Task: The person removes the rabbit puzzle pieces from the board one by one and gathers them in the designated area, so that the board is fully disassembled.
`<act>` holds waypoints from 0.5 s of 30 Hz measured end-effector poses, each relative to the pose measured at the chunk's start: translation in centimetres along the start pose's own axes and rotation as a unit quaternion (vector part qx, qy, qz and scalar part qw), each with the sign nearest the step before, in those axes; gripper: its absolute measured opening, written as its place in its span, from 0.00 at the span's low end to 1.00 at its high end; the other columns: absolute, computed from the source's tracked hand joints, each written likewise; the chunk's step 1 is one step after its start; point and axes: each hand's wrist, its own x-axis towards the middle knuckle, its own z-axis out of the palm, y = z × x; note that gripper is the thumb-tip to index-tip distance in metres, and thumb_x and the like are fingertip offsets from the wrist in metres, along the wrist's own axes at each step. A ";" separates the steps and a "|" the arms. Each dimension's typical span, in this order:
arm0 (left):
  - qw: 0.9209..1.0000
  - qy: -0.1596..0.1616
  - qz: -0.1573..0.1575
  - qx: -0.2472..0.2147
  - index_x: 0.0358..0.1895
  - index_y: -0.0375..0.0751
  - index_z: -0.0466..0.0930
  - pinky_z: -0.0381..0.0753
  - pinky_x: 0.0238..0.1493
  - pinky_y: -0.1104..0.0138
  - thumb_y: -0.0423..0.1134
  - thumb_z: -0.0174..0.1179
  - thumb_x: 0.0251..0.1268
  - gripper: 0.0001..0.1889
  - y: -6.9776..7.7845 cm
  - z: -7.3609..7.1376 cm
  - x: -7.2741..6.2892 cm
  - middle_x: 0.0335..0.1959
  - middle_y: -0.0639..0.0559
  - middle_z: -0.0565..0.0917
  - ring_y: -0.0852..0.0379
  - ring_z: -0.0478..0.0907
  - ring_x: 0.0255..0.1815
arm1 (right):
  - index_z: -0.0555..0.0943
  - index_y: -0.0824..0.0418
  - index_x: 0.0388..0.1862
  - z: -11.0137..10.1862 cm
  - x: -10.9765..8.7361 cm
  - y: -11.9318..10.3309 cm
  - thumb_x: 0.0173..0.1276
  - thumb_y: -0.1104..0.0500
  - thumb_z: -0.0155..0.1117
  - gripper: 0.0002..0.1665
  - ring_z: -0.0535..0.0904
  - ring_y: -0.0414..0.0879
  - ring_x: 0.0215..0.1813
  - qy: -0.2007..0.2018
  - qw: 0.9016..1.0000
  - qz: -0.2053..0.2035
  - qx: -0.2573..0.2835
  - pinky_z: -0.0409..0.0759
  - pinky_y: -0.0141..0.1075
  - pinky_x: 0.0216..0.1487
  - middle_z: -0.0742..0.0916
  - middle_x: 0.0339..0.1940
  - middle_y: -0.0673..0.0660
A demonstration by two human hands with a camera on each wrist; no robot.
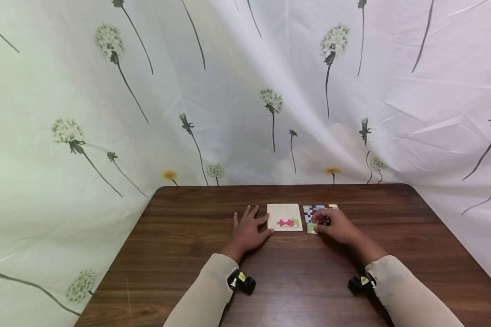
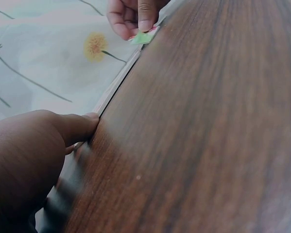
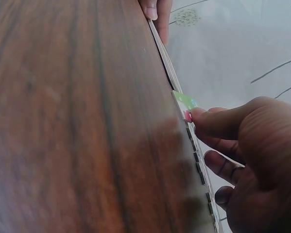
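A white square puzzle board (image 1: pixel 284 205) lies flat near the far side of the table. Pink and green pieces (image 1: pixel 287 223) sit in its lower right part. My left hand (image 1: pixel 247 232) rests at the board's left side with fingers spread, thumb and index finger at its edge. Just right of the board, my right hand (image 1: pixel 340 227) pinches a green and pink puzzle piece (image 1: pixel 312 228) between thumb and fingers. In the right wrist view this piece (image 3: pixel 185 103) is tilted, its corner beside the board's edge.
Several blue, dark and multicoloured puzzle pieces (image 1: pixel 307 210) lie together right of the board, partly hidden by the right hand. The brown wooden table (image 1: pixel 204 218) ends at a white cloth backdrop (image 1: pixel 237 150) printed with dandelions.
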 end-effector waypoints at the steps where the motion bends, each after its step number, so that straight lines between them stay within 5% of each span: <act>1: 1.000 0.000 0.000 0.000 0.80 0.57 0.77 0.40 0.85 0.25 0.65 0.62 0.78 0.34 0.0 0.0 0.0 0.88 0.41 0.64 0.35 0.52 0.92 | 0.89 0.63 0.42 0.0 0.0 0.0 0.67 0.70 0.78 0.08 0.81 0.36 0.40 0.001 1.000 -0.003 -0.001 0.81 0.33 0.43 0.89 0.36 0.54; 15: 1.000 -0.002 -0.001 0.002 0.81 0.57 0.76 0.40 0.86 0.25 0.64 0.62 0.79 0.33 0.0 0.0 -0.1 0.89 0.41 0.63 0.35 0.51 0.93 | 0.90 0.60 0.39 0.2 0.1 0.4 0.64 0.67 0.82 0.09 0.81 0.37 0.40 0.010 1.000 -0.014 -0.021 0.82 0.35 0.44 0.89 0.36 0.52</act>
